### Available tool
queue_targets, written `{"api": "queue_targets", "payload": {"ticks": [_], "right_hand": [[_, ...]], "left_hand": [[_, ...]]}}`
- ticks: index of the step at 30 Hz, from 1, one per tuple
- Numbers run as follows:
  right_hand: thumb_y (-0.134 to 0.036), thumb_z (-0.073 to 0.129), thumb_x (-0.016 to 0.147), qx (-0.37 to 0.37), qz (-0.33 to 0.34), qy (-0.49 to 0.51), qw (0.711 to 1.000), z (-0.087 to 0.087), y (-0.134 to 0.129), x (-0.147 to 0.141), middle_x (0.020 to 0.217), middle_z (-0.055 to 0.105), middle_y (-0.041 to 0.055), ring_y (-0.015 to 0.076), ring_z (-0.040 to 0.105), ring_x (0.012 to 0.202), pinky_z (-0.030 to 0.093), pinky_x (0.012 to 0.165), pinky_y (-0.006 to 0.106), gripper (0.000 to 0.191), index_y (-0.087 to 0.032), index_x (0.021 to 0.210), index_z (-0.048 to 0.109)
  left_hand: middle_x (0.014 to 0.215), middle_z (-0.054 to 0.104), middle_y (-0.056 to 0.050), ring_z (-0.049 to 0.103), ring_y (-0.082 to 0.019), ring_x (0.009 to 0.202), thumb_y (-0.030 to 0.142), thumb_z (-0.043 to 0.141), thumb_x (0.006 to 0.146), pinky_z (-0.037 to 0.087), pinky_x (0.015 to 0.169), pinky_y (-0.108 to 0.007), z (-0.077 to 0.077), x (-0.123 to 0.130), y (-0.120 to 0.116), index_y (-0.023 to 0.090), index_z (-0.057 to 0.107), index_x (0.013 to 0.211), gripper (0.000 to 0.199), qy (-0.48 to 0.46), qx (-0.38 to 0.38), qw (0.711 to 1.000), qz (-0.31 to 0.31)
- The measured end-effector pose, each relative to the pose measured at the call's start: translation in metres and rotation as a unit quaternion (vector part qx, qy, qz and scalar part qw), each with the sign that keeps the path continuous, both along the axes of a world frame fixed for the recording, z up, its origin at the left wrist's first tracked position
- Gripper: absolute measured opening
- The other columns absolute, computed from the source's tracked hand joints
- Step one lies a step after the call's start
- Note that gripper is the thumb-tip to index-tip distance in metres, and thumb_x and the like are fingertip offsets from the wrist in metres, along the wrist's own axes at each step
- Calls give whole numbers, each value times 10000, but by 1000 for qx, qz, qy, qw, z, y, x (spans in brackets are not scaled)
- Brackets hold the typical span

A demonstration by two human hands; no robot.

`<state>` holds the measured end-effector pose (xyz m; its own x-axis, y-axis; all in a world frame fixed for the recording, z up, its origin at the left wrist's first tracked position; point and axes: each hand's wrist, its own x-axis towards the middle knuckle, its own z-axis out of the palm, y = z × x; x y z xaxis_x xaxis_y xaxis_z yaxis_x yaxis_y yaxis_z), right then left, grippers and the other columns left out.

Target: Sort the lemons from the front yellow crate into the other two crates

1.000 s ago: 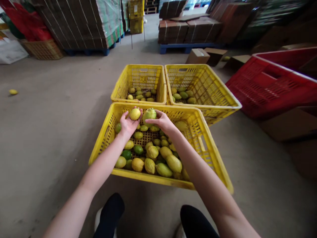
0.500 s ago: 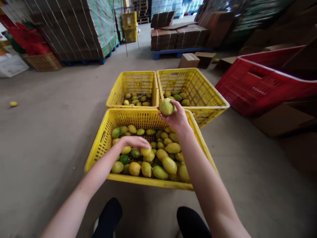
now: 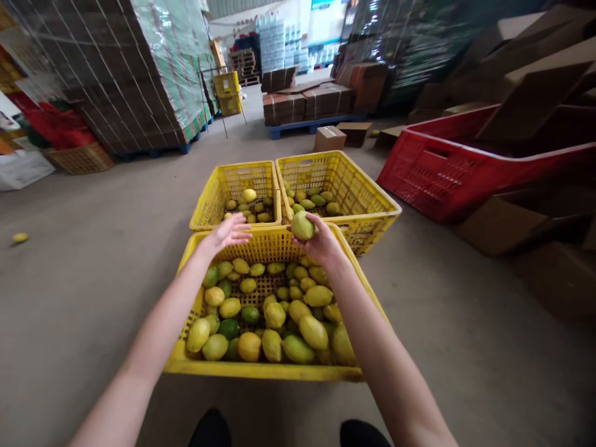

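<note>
My right hand is wrapped round a large pale green-yellow lemon, held above the far rim of the front yellow crate. My left hand is empty with its fingers spread, over the near rim of the back-left yellow crate. Beyond its fingertips a bright yellow lemon shows inside that crate; whether it is in the air or resting on the fruit, I cannot tell. Green, yellow and orange-yellow lemons fill much of the front crate. The back-right yellow crate holds several greenish lemons.
To the right stands a red crate with cardboard in it, and an open cardboard box lies before it. Behind are flattened cartons on a blue pallet and a small box. One lemon lies on the floor far left.
My left hand has gone from a yellow lemon in the front crate to the back-left crate and opened. A bright lemon now shows there. My right hand still holds its lemon. The view has tilted up.
</note>
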<state>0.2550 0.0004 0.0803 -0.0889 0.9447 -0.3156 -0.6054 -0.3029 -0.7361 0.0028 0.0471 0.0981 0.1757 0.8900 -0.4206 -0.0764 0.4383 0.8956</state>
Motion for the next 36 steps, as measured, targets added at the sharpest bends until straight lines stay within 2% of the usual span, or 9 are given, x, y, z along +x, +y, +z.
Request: {"api": "queue_targets", "payload": {"ticks": [6,10,16,20,23,26,28,31,36], "right_hand": [[-387,629,861,-76,159,-92,980,-17,-21,-21,643,675,19,144,622,500,547,458,237,184,-204,871,602],[-373,764,753,-122,239,-163,949,-25,-35,-32,600,659,44,153,580,437,510,387,260,225,-189,762,635],[-392,706,828,-40,64,-228,971,55,18,17,837,721,29,127,661,651,538,523,215,220,-197,887,620],[-358,471,968,13,-78,-295,952,91,53,43,1201,655,197,159,715,829,539,672,331,309,-99,1020,632],[-284,708,803,59,-13,-373,926,54,39,36,1060,725,107,168,714,756,588,667,290,174,-172,934,682],[-378,719,780,46,235,-450,860,-17,8,12,850,743,56,184,703,705,600,649,310,193,-198,848,707],[-318,807,675,34,299,-491,817,-63,-6,-3,669,699,36,196,653,605,581,586,336,165,-201,715,698],[-215,867,559,75,333,-583,737,-115,-10,-20,502,563,-14,212,639,647,570,680,350,287,-250,534,583],[-212,873,556,75,339,-594,725,-165,0,-39,527,536,18,278,677,819,547,837,431,339,-259,536,538]], "left_hand": [[909,765,-91,716,-285,905,448,626,808,538,827,-399,-101,9,-78,222,702,738,249,224,-62,949,-212],[621,665,-48,664,-370,1065,375,715,692,451,964,-456,-127,8,-89,246,527,467,321,380,28,878,-289],[655,647,-103,588,-463,1170,335,784,604,353,1045,-603,-137,1,-86,233,530,472,304,336,89,908,-233],[635,642,-98,524,-469,1254,336,845,525,297,1082,-635,-147,-4,-84,242,480,453,383,276,85,945,-153],[631,648,-91,544,-466,1227,314,861,514,264,1098,-638,-154,-11,-81,238,398,409,481,312,58,934,-162],[583,623,-77,561,-457,1195,243,868,489,242,1112,-625,-165,-16,-78,242,372,391,505,297,22,942,-154],[567,617,-58,578,-420,1168,254,862,501,264,1112,-602,-174,-18,-75,249,385,406,486,260,-4,957,-125],[556,612,-38,596,-379,1129,269,855,521,291,1108,-571,-190,-20,-72,255,405,427,460,220,-32,970,-97],[559,610,-26,607,-341,1110,257,835,583,333,1099,-498,-210,-23,-67,259,399,434,461,154,-45,984,-82]]}}
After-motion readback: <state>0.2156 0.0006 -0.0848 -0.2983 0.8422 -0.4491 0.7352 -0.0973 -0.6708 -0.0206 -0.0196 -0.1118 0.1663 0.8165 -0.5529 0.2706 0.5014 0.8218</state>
